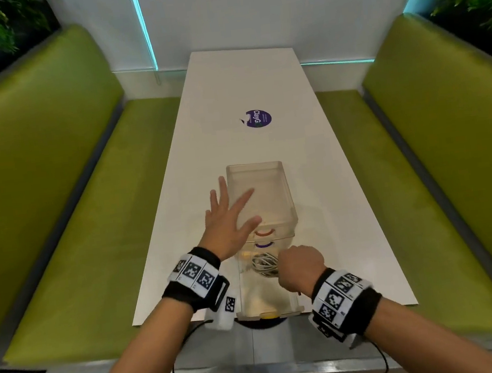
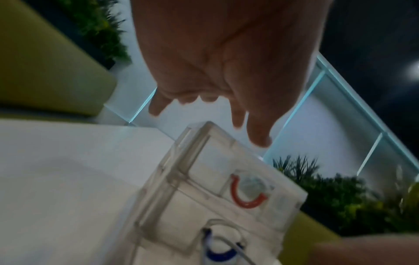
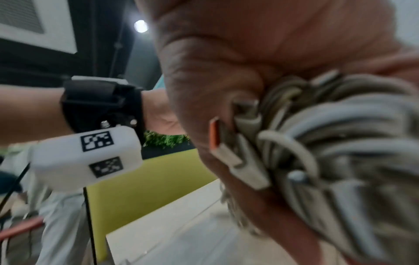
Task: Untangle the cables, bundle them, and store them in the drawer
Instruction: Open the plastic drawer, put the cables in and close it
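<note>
Right hand holds cable bundle in open drawer
Right hand (image 1: 301,267) fingers curled tight round the white cable bundle (image 1: 265,264), inside the pulled-out drawer (image 1: 269,308) at bench (image 1: 333,207) near edge; left hand (image 1: 227,223) beyond, fingers spread flat over the clear drawer unit (image 1: 258,185).

Grey-white cables (image 1: 264,264), coiled in a bundle, USB plug showing an orange insert; sit over the open clear drawer (image 1: 248,296), pulled out from a clear drawer unit (image 1: 272,183) on the surface.
</note>
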Available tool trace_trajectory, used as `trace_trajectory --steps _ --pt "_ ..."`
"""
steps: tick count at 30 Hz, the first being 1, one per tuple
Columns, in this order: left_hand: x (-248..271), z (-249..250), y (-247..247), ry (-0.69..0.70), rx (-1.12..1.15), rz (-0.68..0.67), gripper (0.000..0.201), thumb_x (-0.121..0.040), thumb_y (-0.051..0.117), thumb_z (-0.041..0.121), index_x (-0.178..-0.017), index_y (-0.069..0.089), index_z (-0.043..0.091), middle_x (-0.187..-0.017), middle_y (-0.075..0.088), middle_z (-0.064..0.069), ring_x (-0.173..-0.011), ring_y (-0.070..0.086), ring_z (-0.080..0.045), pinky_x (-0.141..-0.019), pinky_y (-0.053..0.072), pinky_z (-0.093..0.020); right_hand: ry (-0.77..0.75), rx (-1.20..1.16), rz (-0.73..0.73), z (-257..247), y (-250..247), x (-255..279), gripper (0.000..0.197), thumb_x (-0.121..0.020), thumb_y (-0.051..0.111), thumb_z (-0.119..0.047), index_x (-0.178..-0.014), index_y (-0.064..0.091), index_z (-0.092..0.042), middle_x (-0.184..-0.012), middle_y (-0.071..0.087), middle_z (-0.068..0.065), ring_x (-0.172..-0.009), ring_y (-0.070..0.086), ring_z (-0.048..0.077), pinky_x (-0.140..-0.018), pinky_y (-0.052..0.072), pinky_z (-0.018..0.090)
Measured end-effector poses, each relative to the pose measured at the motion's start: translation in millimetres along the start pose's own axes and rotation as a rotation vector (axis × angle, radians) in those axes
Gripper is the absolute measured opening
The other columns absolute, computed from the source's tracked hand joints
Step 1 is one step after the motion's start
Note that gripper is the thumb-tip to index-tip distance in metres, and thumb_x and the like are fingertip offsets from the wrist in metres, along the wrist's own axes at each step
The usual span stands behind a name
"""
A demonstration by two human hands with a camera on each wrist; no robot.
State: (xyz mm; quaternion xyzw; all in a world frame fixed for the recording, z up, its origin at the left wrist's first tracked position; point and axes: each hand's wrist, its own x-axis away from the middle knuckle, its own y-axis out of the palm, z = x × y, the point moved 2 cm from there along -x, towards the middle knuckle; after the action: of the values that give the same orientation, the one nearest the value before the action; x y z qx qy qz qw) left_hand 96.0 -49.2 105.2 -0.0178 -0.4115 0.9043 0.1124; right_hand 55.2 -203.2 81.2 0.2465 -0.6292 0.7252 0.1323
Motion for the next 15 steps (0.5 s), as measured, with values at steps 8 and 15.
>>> trace_trajectory --steps 8,15 --pt "-3 -10 5 0.048 0.02 -0.126 0.069 -0.085 0.061 0.048 -0.146 0.031 0.036 -0.161 -0.005 0.008 -0.144 0.023 -0.016 -0.112 0.026 -0.032 0.158 0.334 -0.131 -42 3 -24 0.027 -0.089 0.047 -0.009 -0.111 0.063 -0.007 -0.108 0.065 0.007 -0.093 0.064 0.026 -0.066 0.049 0.041" --pt "-8 -15 -5 0.029 -0.051 -0.099 0.061 -0.089 0.06 0.039 -0.145 0.036 0.031 -0.161 0.002 0.001 -0.142 0.03 -0.026 -0.113 0.028 -0.035 0.197 0.056 -0.039 -58 24 -44 0.027 -0.093 0.048 -0.01 -0.118 0.058 -0.006 -0.118 0.061 0.008 -0.103 0.064 0.023 -0.059 0.051 0.037"
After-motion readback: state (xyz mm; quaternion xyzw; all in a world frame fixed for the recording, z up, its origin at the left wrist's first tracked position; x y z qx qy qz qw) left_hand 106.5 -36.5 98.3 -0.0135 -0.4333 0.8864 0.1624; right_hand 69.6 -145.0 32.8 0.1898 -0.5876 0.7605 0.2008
